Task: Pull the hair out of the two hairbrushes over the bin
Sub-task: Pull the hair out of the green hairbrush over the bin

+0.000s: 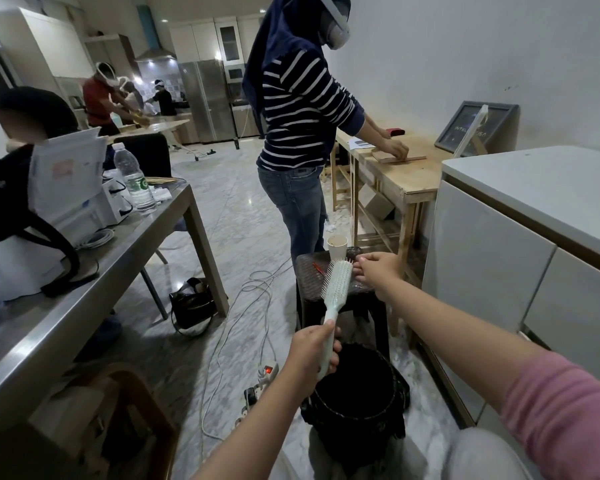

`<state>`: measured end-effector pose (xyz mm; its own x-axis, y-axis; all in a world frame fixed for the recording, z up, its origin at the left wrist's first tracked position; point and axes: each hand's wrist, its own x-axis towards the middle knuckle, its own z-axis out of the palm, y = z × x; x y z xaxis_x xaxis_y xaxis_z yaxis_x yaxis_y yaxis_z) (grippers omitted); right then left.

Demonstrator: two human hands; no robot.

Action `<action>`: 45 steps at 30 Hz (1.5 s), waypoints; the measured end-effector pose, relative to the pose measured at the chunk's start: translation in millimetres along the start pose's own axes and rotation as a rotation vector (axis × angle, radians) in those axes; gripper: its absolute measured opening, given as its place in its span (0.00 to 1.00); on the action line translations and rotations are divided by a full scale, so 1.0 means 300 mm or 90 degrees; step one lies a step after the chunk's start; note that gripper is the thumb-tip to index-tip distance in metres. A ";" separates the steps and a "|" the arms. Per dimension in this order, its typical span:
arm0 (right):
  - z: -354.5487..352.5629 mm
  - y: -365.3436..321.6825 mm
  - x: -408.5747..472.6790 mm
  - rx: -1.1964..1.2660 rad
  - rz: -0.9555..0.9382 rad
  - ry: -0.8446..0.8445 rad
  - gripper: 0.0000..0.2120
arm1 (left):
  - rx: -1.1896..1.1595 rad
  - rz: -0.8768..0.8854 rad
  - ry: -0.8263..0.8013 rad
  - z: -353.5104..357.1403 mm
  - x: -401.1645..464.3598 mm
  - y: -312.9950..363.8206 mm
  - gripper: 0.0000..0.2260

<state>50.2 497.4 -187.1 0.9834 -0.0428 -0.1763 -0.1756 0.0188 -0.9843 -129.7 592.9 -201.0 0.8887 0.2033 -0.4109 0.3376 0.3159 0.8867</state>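
Along the left wall runs a steel-topped table (94, 289). Near its far end a clear water bottle (134, 180) stands upright, close to the front edge, beside a white machine (84, 209) stacked with papers. A black strap (54, 247) trails across the tabletop from a dark bag at the left edge. Under the table's far corner a black handbag (191, 304) sits on the marble floor, and white cables (246, 299) loop past it toward a power strip (265, 372) with a red lit switch.

The seated person's left hand (310, 355) is clenched around the handle of a pale mint hairbrush (335, 299), holding it tilted with its bristled head up and away, directly above the black bin (357, 393) on the floor between their knees. Behind the bin stands a dark woven stool (312, 278); a paper cup (337, 245) sits at its back edge and a small red item lies near its left side.

The right hand (376, 270), reaching out from a pink sleeve (561, 420), has its fingertips pinched at the top of the brush head, right against the bristles; whether any hair is between them is too small to tell.

Beyond, a person in a striped top (298, 116) leans over a wooden workbench (402, 174), and white cabinets (520, 244) fill the right side.
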 end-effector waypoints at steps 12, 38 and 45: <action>0.058 0.112 0.080 0.027 0.089 -0.102 0.05 | 0.156 0.003 0.044 -0.042 0.196 -0.065 0.08; 0.112 -0.370 0.159 -0.116 0.232 0.062 0.06 | 0.295 -0.171 0.045 -0.027 0.231 0.608 0.05; 0.134 -0.411 0.107 -0.393 0.164 -0.093 0.26 | 0.308 -0.160 0.020 -0.093 0.215 0.683 0.05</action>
<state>105.4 533.9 -70.9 0.8950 0.0225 -0.4456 -0.3564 -0.5648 -0.7443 -11.8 696.6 -51.8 0.7547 0.2065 -0.6228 0.6497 -0.1028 0.7532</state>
